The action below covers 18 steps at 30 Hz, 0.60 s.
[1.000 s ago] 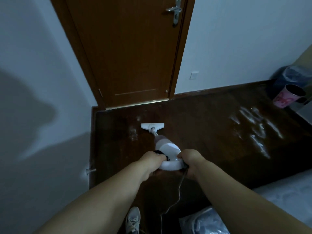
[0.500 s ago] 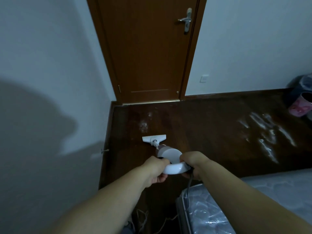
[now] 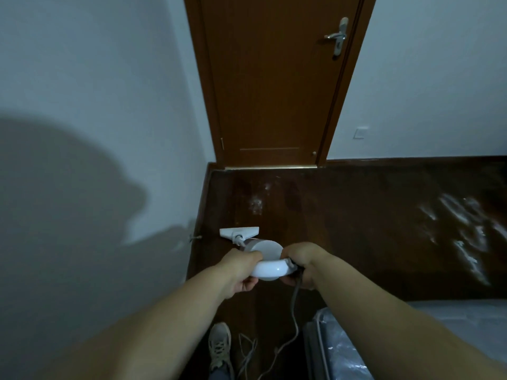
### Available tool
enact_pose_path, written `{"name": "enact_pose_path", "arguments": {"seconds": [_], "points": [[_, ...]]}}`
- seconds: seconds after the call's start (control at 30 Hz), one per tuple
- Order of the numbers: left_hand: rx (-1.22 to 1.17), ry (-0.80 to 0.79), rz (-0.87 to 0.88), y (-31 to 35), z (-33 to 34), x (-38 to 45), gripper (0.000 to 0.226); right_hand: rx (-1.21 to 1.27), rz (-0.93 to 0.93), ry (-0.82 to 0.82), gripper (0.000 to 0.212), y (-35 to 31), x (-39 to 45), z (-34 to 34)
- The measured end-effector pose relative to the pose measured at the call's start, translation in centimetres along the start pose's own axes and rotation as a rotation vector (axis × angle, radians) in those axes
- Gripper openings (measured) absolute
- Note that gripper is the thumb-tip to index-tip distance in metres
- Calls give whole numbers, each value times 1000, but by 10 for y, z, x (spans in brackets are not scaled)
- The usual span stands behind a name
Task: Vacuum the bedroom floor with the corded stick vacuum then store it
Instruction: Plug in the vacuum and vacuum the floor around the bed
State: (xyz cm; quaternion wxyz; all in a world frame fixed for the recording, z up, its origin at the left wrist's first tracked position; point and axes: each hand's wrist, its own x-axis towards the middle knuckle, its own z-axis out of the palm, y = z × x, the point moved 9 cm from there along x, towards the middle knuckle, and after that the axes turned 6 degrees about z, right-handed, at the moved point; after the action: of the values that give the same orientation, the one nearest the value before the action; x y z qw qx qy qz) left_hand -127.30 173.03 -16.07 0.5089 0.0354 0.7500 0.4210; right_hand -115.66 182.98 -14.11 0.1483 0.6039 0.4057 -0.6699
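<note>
Both hands were closed on the looped white handle of the stick vacuum (image 3: pixel 267 267): the left hand (image 3: pixel 241 270) gripped its left end with fingers curled under, and the right hand (image 3: pixel 301 263) gripped its right end, where the grey cord (image 3: pixel 295 311) left the body.

White walls (image 3: pixel 96 105) met at a corner on the left, carrying a large shadow. The dark wooden floor (image 3: pixel 356 229) ran from the wall to the far skirting and showed pale glare patches on the right and a small whitish smear near the door. The brown door (image 3: pixel 274 91) stood closed at the far end, with a metal lever handle (image 3: pixel 336 36) on its right side. A white wall plate (image 3: pixel 360 133) sat low on the wall to the right of the frame. A plastic-wrapped mattress (image 3: pixel 356 352) occupied the lower right corner.

The vacuum's floor head (image 3: pixel 239 232) rested on the floor close to the left skirting, well short of the door, with the tube sloping back to the hands. The cord hung down and lay in loose loops on the floor beside a pale laced shoe (image 3: pixel 219 346) at the bottom edge.
</note>
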Motion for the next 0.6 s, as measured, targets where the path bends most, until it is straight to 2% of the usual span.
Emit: {"name": "enact_pose_path", "arguments": {"seconds": [0.23, 0.6], "points": [[157, 42, 78, 22, -40, 32, 30, 111, 26, 49, 47, -24, 19, 37], [251, -107, 178, 93, -76, 119, 34, 153, 69, 94, 45, -112, 74, 66]]}}
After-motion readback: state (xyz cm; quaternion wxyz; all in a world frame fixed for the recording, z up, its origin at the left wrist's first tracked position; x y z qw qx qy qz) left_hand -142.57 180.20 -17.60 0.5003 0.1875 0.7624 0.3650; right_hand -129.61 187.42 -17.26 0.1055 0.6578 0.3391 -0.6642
